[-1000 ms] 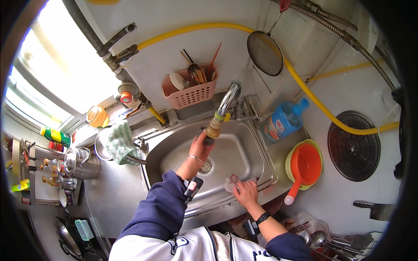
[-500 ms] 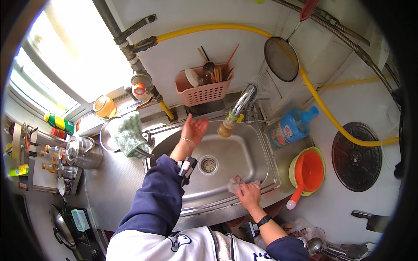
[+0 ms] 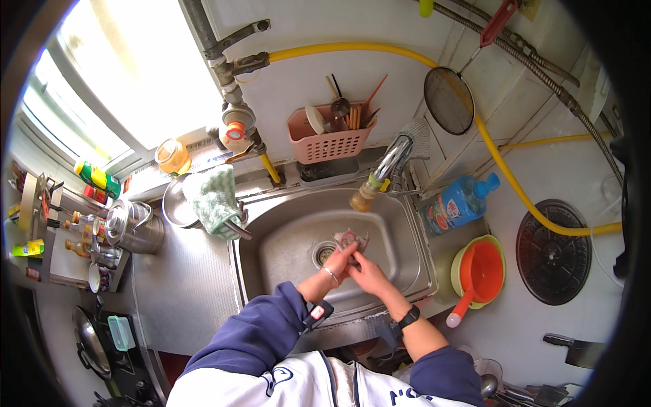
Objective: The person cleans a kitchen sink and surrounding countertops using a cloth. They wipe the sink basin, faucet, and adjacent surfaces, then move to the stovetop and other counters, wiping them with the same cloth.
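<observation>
Overhead view of a kitchen counter, items listed from largest to smallest. The stainless steel sink (image 3: 285, 234) fills the centre, its long axis running from 9 o'clock to 3 o'clock; the drain (image 3: 324, 254) lies near the middle of the basin. The yellow hose (image 3: 352, 49) arcs across the wall from 12 o'clock down toward 3 o'clock. The round black burner plate (image 3: 553, 252) sits at 3 o'clock, well apart from the sink. The orange scoop bowl (image 3: 479, 271), set in a green rim, stands just beside the sink's right edge, its handle pointing to 7 o'clock. The wire strainer (image 3: 447, 100) hangs on the wall at 1 o'clock. The pink utensil basket (image 3: 330, 142) hangs at 12 o'clock above the faucet (image 3: 390, 163), whose spout points toward 8 o'clock over the basin. The blue detergent bottle (image 3: 458, 203) lies tilted at 2 o'clock, cap toward 2 o'clock. The green cloth (image 3: 213, 197) drapes over a pan at 10 o'clock.

Both hands meet over the basin, just right of the drain. The left hand (image 3: 339, 261) and the right hand (image 3: 366, 268) together grasp a small crumpled clear wrapper (image 3: 350, 239) (pinkish marks on it); it protrudes from the fingertips toward 12 o'clock. Its long axis cannot be told, as the piece is crumpled and partly hidden.
</observation>
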{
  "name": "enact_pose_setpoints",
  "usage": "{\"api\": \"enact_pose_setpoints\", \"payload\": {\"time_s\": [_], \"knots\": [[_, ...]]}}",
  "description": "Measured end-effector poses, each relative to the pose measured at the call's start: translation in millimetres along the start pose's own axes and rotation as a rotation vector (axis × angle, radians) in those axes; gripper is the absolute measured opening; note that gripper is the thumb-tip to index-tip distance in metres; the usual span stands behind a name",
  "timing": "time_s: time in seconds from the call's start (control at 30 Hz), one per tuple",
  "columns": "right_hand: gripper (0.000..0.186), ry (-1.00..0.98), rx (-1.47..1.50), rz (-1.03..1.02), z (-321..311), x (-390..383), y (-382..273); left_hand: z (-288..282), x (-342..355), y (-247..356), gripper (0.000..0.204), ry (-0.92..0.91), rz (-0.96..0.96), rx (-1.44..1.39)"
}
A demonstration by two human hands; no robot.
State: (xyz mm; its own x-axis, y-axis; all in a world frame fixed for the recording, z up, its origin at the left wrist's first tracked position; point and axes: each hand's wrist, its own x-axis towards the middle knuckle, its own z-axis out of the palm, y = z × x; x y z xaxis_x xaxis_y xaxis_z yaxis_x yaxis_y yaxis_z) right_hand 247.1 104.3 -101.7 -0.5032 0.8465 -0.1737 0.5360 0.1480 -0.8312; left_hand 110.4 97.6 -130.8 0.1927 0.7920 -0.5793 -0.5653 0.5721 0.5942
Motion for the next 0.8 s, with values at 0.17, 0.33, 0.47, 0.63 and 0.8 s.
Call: {"api": "enact_pose_setpoints", "payload": {"time_s": [0.17, 0.33, 0.47, 0.63, 0.8], "knots": [[0.038, 0.533, -0.448, -0.212, -72.9, 47.4, -13.0, -12.2, 23.0, 26.7, 0.04, 0.196, 0.196, 0.295], [0.031, 0.759, -0.631, -0.21, -137.5, 100.7, -1.3, -0.2, 23.0, 51.0, 0.043, 0.039, 0.292, 0.214], [0.034, 0.372, -0.682, 0.058, -141.1, 96.4, 5.8, 14.1, 10.6, 71.9, 0.052, 0.138, 0.266, 0.138], [0.043, 0.494, -1.012, -0.131, -88.6, 68.4, -0.3, 18.4, -2.0, 78.2, 0.056, 0.245, 0.069, 0.059], [0.055, 0.31, 0.492, 0.129, 18.3, 53.8, -8.5, 1.6, 0.5, 47.7, 0.053, 0.131, 0.168, -0.016]]}}
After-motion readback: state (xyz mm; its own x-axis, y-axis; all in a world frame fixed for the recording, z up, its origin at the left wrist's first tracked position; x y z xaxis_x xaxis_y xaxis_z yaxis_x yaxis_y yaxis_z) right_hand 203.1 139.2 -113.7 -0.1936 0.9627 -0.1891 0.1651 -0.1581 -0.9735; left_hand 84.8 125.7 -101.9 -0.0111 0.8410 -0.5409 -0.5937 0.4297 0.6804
